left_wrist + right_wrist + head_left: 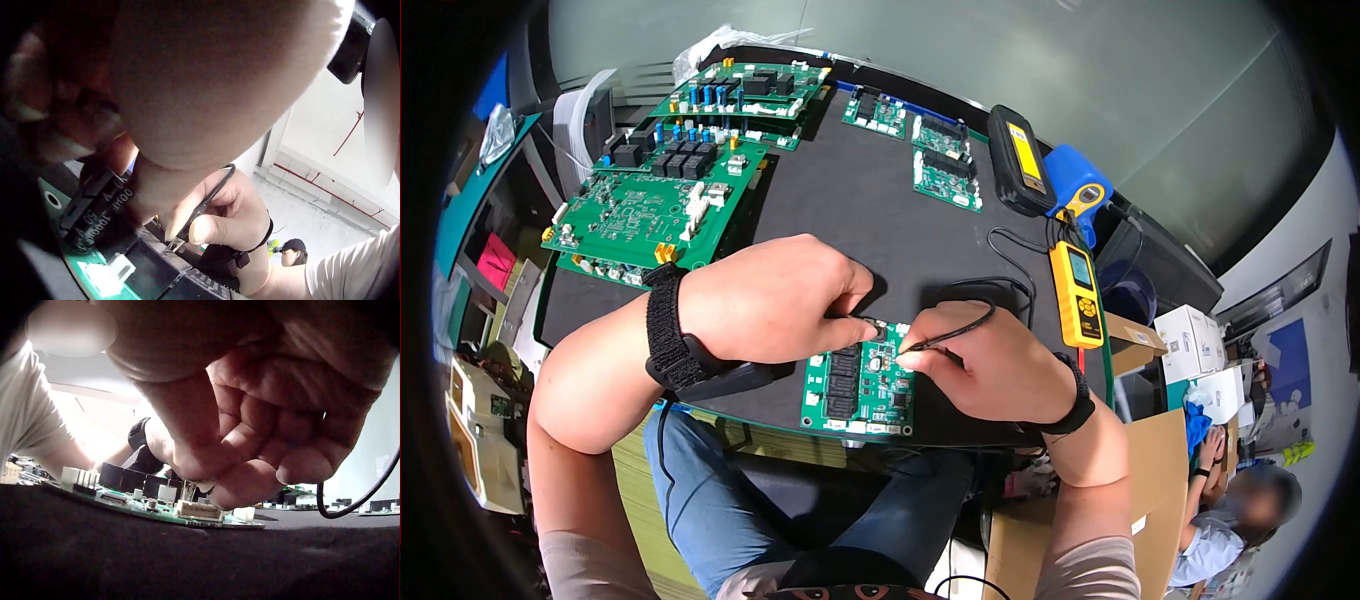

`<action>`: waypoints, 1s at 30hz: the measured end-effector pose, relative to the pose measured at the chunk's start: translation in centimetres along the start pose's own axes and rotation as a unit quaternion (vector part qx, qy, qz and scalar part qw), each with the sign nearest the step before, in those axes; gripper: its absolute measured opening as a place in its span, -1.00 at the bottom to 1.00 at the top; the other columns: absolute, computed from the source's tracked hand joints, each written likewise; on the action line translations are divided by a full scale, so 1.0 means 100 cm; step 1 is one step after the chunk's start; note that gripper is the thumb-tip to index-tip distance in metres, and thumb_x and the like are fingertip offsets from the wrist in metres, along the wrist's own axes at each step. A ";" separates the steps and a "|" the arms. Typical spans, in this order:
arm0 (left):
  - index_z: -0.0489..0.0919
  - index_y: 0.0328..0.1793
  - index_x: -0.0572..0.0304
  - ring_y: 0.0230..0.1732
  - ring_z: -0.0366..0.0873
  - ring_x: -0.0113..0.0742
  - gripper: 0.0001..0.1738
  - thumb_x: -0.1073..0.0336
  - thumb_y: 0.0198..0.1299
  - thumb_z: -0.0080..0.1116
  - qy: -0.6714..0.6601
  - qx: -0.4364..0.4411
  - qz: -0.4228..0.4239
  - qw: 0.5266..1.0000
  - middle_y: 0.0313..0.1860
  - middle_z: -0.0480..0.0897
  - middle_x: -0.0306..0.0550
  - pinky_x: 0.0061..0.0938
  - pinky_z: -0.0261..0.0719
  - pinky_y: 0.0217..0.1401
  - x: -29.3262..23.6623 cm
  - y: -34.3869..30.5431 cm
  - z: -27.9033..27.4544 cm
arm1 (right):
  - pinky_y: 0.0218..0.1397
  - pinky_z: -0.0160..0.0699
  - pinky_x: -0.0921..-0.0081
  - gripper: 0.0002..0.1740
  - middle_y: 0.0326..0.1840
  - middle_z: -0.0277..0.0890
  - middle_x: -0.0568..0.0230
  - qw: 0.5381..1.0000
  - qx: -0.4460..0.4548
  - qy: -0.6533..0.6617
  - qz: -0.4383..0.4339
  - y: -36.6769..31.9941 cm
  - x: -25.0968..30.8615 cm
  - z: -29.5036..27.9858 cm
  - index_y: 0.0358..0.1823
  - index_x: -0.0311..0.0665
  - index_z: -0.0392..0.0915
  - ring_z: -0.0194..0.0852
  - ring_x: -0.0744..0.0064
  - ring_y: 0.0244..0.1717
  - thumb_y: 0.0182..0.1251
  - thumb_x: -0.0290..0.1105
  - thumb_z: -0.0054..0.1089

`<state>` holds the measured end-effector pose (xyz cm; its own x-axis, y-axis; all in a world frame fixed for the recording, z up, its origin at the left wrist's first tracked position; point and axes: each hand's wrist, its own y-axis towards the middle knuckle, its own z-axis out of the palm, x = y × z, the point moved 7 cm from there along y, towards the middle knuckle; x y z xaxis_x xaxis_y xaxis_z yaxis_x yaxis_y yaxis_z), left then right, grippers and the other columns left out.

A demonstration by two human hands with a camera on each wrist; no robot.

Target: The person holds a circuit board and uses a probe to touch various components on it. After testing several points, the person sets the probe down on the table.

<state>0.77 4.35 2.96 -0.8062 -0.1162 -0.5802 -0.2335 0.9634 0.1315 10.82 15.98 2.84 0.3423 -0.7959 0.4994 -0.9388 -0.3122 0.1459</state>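
Note:
A green circuit board (pixel 810 404) with a row of black relays (pixel 841 383) lies at the front of the dark tabletop. At its far edge, my left hand (pixel 775 300) has thumb and fingertips around a black cylindrical capacitor (pixel 97 212), which stands by the board's corner hole in the left wrist view. My right hand (pixel 1005 365) pinches the end of a thin black cable (pixel 965 328) over the board's right side. Slim metal pins (pixel 187 489) show at these fingertips, just above a white connector (pixel 199 511) on the board.
Large green boards (pixel 645 215) are stacked at the left. Smaller boards (pixel 945 175) lie at the back right. A yellow handheld meter (pixel 1077 295), black case (pixel 1018 160) and blue-yellow device (pixel 1080 190) stand along the right edge. Another person (pixel 1225 540) sits far right, beyond a cardboard box (pixel 1145 480).

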 end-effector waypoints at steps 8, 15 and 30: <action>0.49 -0.45 0.31 -0.50 0.52 0.27 -0.57 0.13 0.27 0.39 -0.002 0.006 -0.002 1.000 -0.63 0.50 0.18 -0.08 0.45 -0.41 0.003 0.001 0.002 | -0.24 0.55 0.10 -0.89 -0.38 0.56 0.03 1.000 -0.008 0.020 0.005 0.002 0.000 0.000 -0.20 -0.27 0.56 0.59 -0.13 -0.28 0.38 -0.40 0.28; 0.49 -0.51 0.26 -0.55 0.51 0.20 -0.57 0.14 0.23 0.41 0.009 -0.007 0.001 1.000 -0.67 0.50 0.13 -0.12 0.42 -0.46 -0.002 0.001 -0.001 | -0.27 0.53 0.09 -0.88 -0.38 0.56 0.11 1.000 -0.020 0.009 -0.014 0.000 0.000 0.001 -0.24 -0.23 0.51 0.59 -0.09 -0.30 0.38 -0.38 0.26; 0.50 -0.47 0.30 -0.59 0.48 0.16 -0.57 0.13 0.27 0.38 -0.007 0.012 -0.003 1.000 -0.67 0.49 0.13 -0.16 0.40 -0.48 -0.001 0.002 0.001 | -0.28 0.50 0.09 -0.91 -0.39 0.54 0.08 0.999 -0.017 0.041 -0.020 0.000 -0.004 0.003 -0.22 -0.22 0.51 0.57 -0.11 -0.33 0.41 -0.39 0.19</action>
<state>0.82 4.54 2.97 -0.7967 -0.1191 -0.5925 -0.2253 0.9682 0.1084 10.71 16.12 2.42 0.3759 -0.7377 0.5608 -0.9259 -0.3231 0.1957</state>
